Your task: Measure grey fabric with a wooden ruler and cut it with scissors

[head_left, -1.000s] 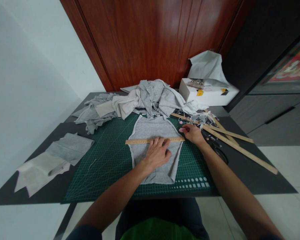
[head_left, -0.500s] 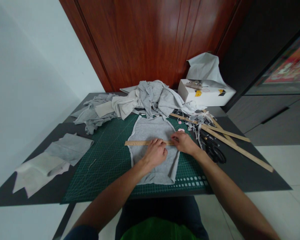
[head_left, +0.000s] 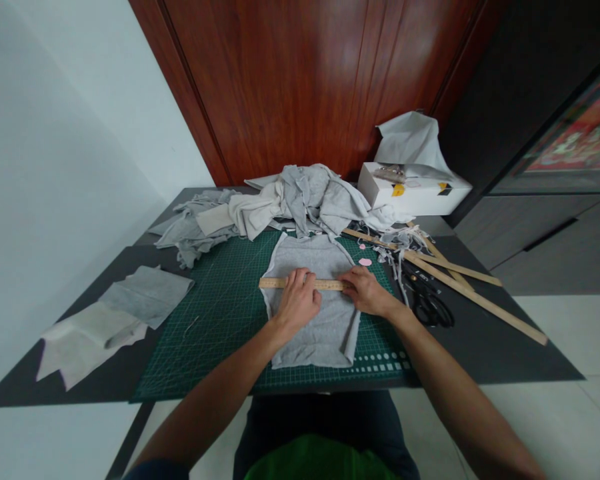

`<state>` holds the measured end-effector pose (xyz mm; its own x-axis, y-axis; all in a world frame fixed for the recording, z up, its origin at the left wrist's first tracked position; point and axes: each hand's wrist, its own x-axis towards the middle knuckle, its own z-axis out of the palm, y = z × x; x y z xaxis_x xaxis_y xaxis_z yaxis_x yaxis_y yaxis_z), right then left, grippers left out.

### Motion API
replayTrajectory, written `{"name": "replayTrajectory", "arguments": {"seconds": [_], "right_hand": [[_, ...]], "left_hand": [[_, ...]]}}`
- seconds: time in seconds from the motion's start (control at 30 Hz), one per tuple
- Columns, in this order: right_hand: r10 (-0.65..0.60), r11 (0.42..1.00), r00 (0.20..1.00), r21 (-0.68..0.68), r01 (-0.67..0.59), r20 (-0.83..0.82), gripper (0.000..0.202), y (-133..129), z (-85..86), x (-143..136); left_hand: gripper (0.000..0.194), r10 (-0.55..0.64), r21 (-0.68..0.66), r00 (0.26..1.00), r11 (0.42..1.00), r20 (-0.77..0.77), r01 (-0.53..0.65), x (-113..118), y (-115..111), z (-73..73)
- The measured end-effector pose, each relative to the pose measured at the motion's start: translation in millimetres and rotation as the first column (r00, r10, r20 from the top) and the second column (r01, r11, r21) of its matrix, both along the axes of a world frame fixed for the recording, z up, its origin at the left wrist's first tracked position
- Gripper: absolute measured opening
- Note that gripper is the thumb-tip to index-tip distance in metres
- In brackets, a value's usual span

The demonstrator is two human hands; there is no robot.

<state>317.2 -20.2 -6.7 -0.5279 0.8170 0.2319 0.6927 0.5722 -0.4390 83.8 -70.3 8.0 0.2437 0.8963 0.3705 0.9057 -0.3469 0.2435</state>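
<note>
A light wooden ruler lies crosswise over a grey piece of knit fabric. My left hand rests over the middle of the ruler, its bent fingers pressing it onto the cloth. At the ruler's right end, my right hand has thumb and fingers closed on it, close to the fabric's right edge. The fabric is spread on a green cutting mat, with its lower right side edge slightly folded.
Crumpled grey and cream cloths are heaped at the back. Cut fabric pieces lie to the left. On the right are black scissors, wooden strips and fabric scraps. A white box stands behind them.
My left hand has shifted left along the ruler, its fingers now reaching further over it. The ruler sits slightly higher on the fabric. My right hand stays at the right end.
</note>
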Motion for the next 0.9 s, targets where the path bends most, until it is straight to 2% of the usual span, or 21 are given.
{"name": "replayTrajectory", "arguments": {"seconds": [0.13, 0.27, 0.4, 0.47, 0.7, 0.8, 0.9], "right_hand": [[-0.054, 0.998, 0.995, 0.01, 0.055, -0.084, 0.029, -4, -7.6, 15], [-0.247, 0.966, 0.959, 0.038, 0.254, -0.14, 0.028, -9, -15.8, 37], [-0.527, 0.844, 0.838, 0.033, 0.536, -0.142, 0.03, -13, -20.5, 52], [-0.625, 0.773, 0.771, 0.039, 0.633, -0.125, 0.031, -14, -20.7, 55], [-0.815, 0.579, 0.579, 0.009, 0.815, 0.028, 0.034, -20, -7.0, 43], [-0.836, 0.54, 0.536, 0.004, 0.842, 0.112, 0.035, -22, -0.2, 35], [-0.828, 0.549, 0.542, 0.006, 0.836, 0.144, 0.034, -23, 1.5, 30]], "left_hand": [[0.027, -0.032, 0.01, 0.999, 0.999, 0.044, 0.031, 2, -2, -3.6], [0.028, -0.031, 0.0, 0.999, 1.0, 0.034, 0.031, 1, -1, -8.2], [0.029, -0.051, -0.019, 0.999, 0.999, -0.003, 0.051, 2, 1, -10.3], [0.03, -0.055, -0.032, 0.998, 0.998, -0.028, 0.054, 2, 2, -10.9], [0.031, -0.042, -0.059, 0.996, 0.998, -0.079, 0.037, 2, 0, -11.4], [0.034, -0.056, -0.079, 0.995, 0.996, -0.082, 0.049, 1, 0, -10.3], [0.036, -0.091, -0.089, 0.994, 0.992, -0.062, 0.086, 1, 0, -8.7]]}}
